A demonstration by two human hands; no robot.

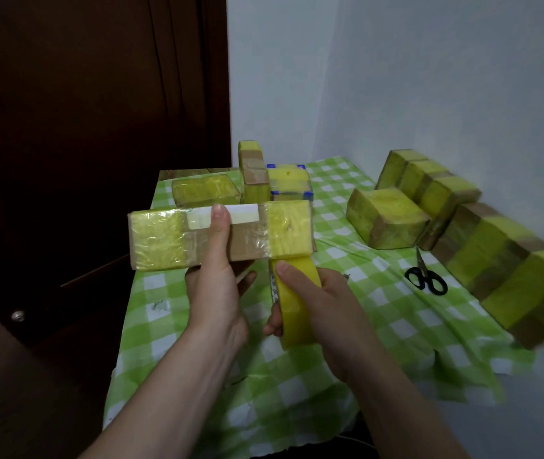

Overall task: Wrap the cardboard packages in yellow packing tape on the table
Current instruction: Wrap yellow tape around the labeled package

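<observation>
The left hand (214, 293) grips a long cardboard package (161, 240) and holds it in the air above the left half of the table (297, 409). The thumb lies across the top of the package, its tip on a white label (247, 216), and the fingers are curled under it. Both ends of the package carry yellow tape; the middle is bare brown cardboard.

The right hand (323, 313) is closed around a roll of yellow tape (297, 313), with the thumb on its outer face. The top of the roll meets the lower edge of the right end of the package.

A green and white checked cloth (171, 326) covers the table. Black scissors (426, 278) lie near the right edge. Along that edge stands a row of wrapped packages (502, 260), and one more wrapped package (386, 217) lies just beside them. Near the far edge there are a flat package (204, 190), an upright package (254, 173) and a box with blue corners (289, 183).
</observation>
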